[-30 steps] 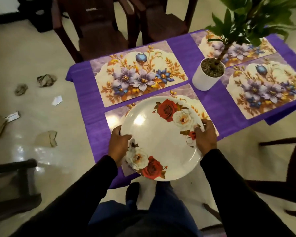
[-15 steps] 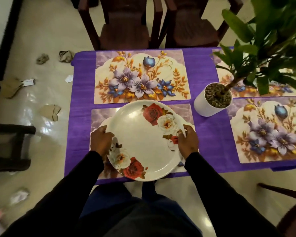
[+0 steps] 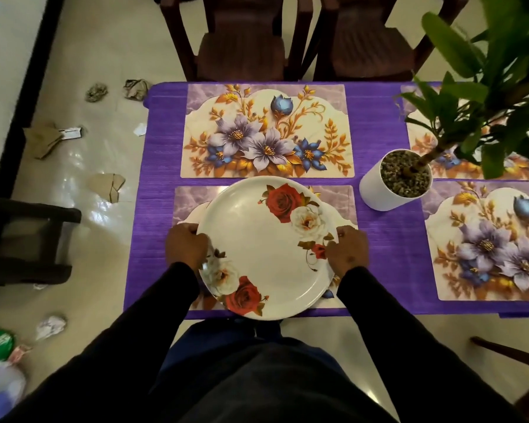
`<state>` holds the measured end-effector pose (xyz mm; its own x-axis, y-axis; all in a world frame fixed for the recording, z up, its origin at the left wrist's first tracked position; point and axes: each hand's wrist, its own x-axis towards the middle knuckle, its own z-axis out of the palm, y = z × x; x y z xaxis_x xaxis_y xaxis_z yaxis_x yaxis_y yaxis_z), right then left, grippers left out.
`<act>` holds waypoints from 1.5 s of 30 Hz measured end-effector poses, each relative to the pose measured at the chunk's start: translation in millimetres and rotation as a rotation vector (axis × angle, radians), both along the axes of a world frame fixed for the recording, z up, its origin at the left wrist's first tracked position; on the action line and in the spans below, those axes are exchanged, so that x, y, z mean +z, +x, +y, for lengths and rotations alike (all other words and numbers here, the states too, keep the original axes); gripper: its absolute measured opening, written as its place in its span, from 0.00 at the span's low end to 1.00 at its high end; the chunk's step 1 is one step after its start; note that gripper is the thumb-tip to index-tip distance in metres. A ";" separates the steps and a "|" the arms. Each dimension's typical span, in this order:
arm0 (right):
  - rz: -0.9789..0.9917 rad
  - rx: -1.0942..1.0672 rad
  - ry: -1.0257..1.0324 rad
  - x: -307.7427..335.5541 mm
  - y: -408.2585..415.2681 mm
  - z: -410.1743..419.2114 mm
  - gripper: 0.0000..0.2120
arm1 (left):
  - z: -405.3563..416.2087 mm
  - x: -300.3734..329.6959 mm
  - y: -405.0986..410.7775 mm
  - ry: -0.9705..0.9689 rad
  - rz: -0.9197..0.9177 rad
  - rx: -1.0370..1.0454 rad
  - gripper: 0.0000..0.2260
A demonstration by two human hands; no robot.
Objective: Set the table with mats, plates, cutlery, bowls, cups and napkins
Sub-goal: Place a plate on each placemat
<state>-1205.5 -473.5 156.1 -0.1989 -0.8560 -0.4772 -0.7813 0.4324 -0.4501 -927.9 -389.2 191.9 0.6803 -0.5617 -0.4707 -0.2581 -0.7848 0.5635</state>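
Observation:
A large white plate [image 3: 263,248] with red and white roses is over the near-left floral mat [image 3: 339,203], its near rim overhanging the table's front edge. My left hand [image 3: 185,247] grips the plate's left rim and my right hand [image 3: 347,250] grips its right rim. Whether the plate rests on the mat or is held just above it, I cannot tell. A second floral mat [image 3: 266,132] lies bare behind it. Two more mats lie at the right, one near [image 3: 486,242] and one far [image 3: 422,129], partly hidden by leaves.
A white pot [image 3: 388,190] with a leafy plant stands between the mats on the purple tablecloth [image 3: 159,190]. Dark chairs [image 3: 242,41] stand at the far side and another at the left [image 3: 25,239]. Crumpled paper and scraps [image 3: 104,186] litter the floor.
The view has swung square to the table and I have come closer. Both hands have brought the plate forward over the near-left mat.

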 end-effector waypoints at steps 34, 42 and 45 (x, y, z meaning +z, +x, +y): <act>-0.055 -0.169 0.010 14.5 7.6 2.7 0.08 | 6.4 -11.7 5.4 0.006 -0.049 0.057 0.13; -0.102 -0.247 -0.024 17.5 10.0 4.1 0.09 | 8.5 -8.9 7.2 -0.038 -0.091 0.067 0.13; -0.147 -0.285 -0.058 21.5 9.3 7.6 0.08 | 10.9 -6.1 7.6 -0.095 -0.071 0.086 0.12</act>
